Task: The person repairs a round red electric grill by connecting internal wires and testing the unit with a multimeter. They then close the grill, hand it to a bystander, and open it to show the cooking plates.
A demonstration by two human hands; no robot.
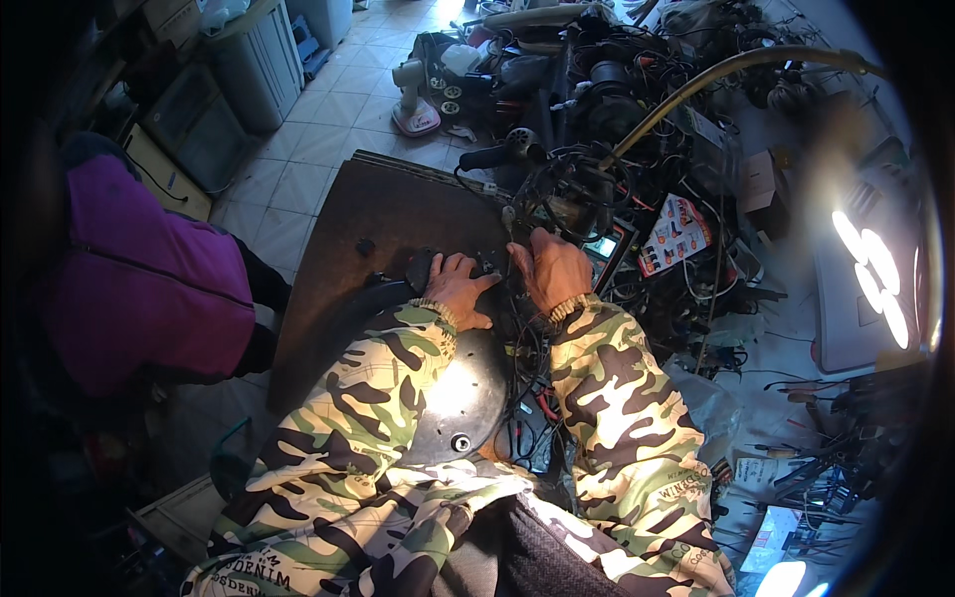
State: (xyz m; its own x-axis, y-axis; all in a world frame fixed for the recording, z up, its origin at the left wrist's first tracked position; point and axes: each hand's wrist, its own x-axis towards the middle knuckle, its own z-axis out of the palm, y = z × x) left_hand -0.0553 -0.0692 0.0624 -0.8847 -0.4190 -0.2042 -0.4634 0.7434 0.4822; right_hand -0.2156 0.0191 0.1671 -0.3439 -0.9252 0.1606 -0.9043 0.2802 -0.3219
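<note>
My left hand point(460, 291) rests on a dark piece with its fingers spread and its thumb apart. The piece adjoins a round black base point(438, 438) on the bench in front of me, which has a bright light spot and a small round fitting near its front. To the right, my right hand point(553, 271) is closed with curled fingers beside a tangle of thin wires point(522, 348). Whatever lies inside its grip is hidden. Both forearms, in camouflage sleeves, cross the bench from below.
A brown board point(348, 209) covers the bench's left side. Behind my right hand a curved lamp arm point(696, 85) rises over piled cables and parts. A printed sheet point(676, 234) lies at right. Left of the bench stands a person in a purple jacket point(149, 269).
</note>
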